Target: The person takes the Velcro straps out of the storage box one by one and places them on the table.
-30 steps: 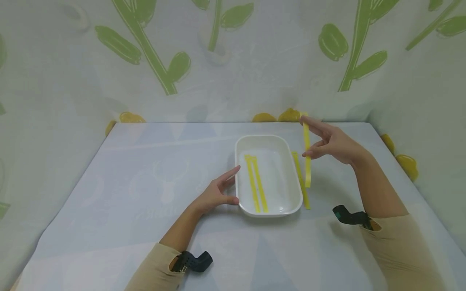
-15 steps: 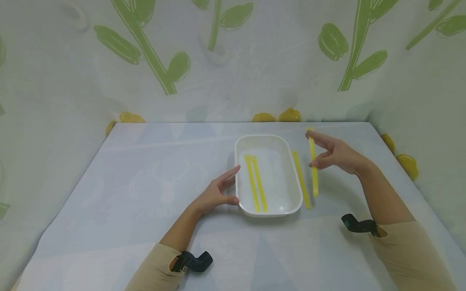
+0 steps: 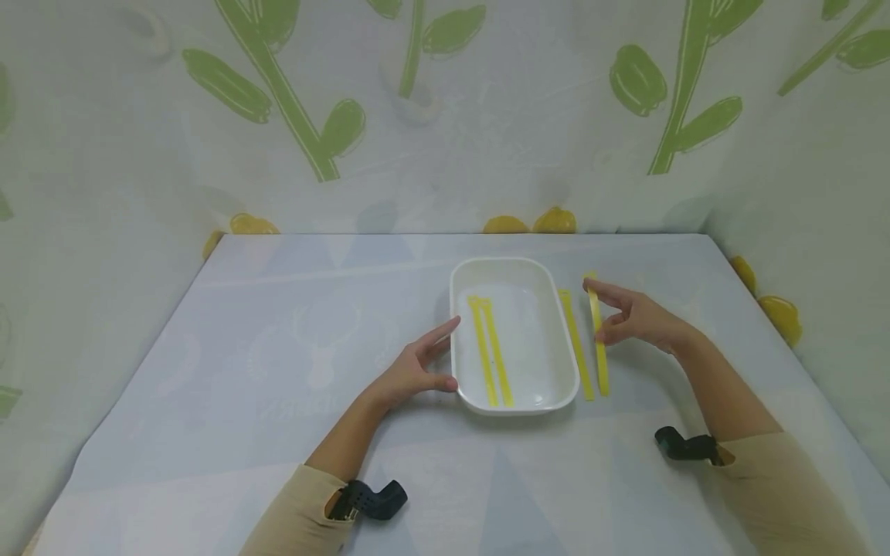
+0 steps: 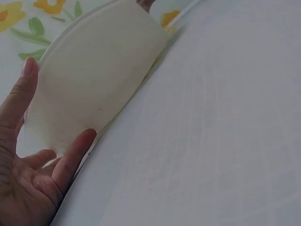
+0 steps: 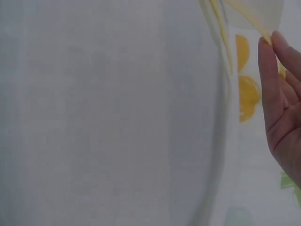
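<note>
A white rectangular tray [image 3: 514,266] stands on the table, with two flat yellow strips [image 3: 495,351] lying lengthwise inside it. My left hand [image 3: 416,367] touches the tray's left side, fingers and thumb spread; in the left wrist view, that hand [image 4: 35,174] lies against the tray's outer wall [image 4: 99,80]. To the right of the tray, my right hand [image 3: 643,318] pinches another yellow strip [image 3: 602,371] that runs lengthwise. Its upper end is by the fingertips. Between that strip and the tray, one more yellow strip [image 3: 577,347] lies on the table.
The table [image 3: 278,371] has a pale patterned cover. A wall covering [image 3: 487,139] with green leaf prints rises behind it. Black wrist cameras sit on both forearms, the left camera [image 3: 375,500] near the front and the right camera [image 3: 684,445] farther right.
My right hand has come down and toward me with its strip, whose lower end is now beside the strip on the table. The left hand and tray have stayed in place.
</note>
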`<state>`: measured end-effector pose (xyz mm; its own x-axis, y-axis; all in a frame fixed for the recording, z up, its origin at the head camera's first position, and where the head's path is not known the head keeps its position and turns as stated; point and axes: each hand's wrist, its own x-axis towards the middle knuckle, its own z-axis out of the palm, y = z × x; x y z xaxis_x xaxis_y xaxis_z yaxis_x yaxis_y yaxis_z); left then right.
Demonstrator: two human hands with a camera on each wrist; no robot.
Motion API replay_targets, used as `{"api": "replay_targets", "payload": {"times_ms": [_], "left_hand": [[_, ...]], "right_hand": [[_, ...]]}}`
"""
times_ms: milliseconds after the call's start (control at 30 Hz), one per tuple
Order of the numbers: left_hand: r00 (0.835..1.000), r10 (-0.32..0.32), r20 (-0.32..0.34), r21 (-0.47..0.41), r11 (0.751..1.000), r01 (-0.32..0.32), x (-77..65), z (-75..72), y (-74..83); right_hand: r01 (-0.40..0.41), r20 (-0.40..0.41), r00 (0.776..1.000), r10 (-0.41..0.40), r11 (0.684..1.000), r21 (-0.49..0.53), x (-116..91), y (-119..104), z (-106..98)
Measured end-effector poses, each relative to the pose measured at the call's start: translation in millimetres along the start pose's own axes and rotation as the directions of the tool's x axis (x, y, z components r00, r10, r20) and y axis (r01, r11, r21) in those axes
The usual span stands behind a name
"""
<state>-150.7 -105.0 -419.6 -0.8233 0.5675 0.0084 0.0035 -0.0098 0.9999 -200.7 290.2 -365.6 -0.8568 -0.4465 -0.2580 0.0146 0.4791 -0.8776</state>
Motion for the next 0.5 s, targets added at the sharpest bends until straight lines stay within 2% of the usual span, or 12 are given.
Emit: {"api": "replay_targets", "payload": {"times_ms": [233,333,500], "left_hand": [[1.0,-0.005,-0.001,0.019,1.0,0.006,-0.1,-0.2,-1.1],[1.0,-0.004,0.002,0.027,1.0,0.004,-0.2,-0.1,-0.3],[1.0,0.005,0.007,0.024,1.0,-0.005,0.0,-0.2,1.6]], "right_hand": [[-0.004,-0.045,0.999,-0.001,0.992,-0.125,2,8,5],[-0.03,-0.067,0.998,0.019,0.984,-0.175,3,11,6],[-0.049,-0.073,0.997,0.035,0.98,-0.195,6,15,6]]}}
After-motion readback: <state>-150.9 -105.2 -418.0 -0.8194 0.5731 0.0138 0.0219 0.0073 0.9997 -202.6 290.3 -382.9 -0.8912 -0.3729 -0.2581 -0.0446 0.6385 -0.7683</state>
